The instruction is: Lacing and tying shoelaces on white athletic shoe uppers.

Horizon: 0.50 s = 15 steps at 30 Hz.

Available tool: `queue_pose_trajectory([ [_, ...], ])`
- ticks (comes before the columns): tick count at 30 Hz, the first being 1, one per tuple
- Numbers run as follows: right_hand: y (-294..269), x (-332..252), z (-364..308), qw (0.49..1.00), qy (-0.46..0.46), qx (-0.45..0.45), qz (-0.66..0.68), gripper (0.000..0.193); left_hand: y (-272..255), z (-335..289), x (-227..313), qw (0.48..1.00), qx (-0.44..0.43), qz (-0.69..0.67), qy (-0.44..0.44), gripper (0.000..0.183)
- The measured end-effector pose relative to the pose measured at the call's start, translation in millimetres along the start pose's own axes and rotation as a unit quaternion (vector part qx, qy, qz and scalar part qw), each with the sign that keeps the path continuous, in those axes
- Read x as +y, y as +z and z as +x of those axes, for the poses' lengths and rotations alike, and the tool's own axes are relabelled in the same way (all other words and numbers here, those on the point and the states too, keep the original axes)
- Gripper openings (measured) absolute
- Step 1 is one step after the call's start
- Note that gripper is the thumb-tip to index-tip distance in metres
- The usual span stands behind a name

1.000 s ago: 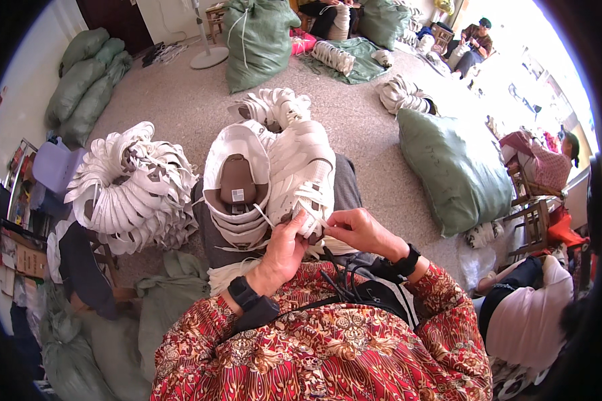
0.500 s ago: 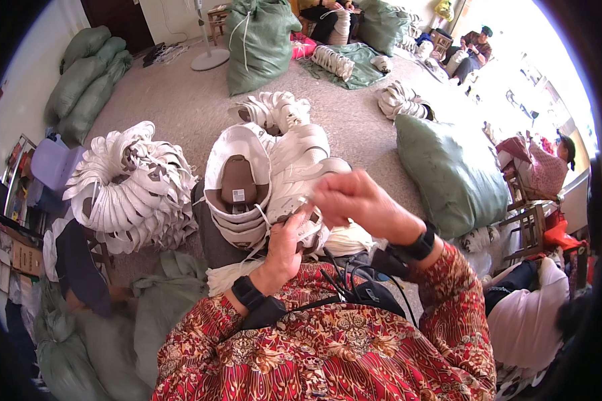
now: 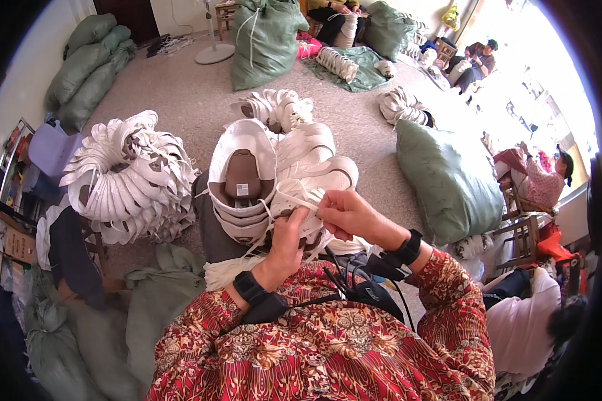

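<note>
In front of me a white and brown shoe upper (image 3: 312, 228) rests near my lap. My left hand (image 3: 283, 252) is closed on its edge, thumb on top. A white shoelace (image 3: 291, 196) loops up from the upper, and my right hand (image 3: 352, 215) pinches it between thumb and fingers. Left of my hands sits a stack of nested shoe uppers (image 3: 226, 220), its top one showing a brown insole (image 3: 241, 175). More white uppers (image 3: 308, 150) lie just beyond my hands. A bundle of loose white laces (image 3: 233, 272) hangs by my left wrist.
A coiled pile of uppers (image 3: 130, 177) stands at left. A big green sack (image 3: 448, 184) lies at right, another sack (image 3: 264, 43) ahead. More green sacks (image 3: 90, 63) line the left wall. A person in pink (image 3: 542, 179) sits at right; others sit farther back.
My right hand has come down slightly and nearer the upper; it was blurred before. The shoelace now shows as a raised loop at its fingers. My left hand stays on the upper.
</note>
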State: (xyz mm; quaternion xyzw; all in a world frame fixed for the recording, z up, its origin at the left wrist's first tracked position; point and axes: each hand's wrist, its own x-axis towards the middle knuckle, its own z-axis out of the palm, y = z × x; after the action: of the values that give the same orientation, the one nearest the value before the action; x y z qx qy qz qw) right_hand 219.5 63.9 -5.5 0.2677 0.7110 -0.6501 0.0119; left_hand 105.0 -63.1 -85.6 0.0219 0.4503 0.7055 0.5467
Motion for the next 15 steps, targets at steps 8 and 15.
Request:
queue_pose_trajectory([
  [8,-2.9,17.5,-3.5,0.999,-0.032,0.006,-0.038,0.015,-1.0,4.0,-8.5,0.996,-0.039,0.040,0.069,0.027],
  [15,-65.2,55.5,-66.4,0.997,0.055,0.048,-0.020,0.015,1.5,6.9,-8.5,0.992,-0.064,-0.033,0.105,0.026],
])
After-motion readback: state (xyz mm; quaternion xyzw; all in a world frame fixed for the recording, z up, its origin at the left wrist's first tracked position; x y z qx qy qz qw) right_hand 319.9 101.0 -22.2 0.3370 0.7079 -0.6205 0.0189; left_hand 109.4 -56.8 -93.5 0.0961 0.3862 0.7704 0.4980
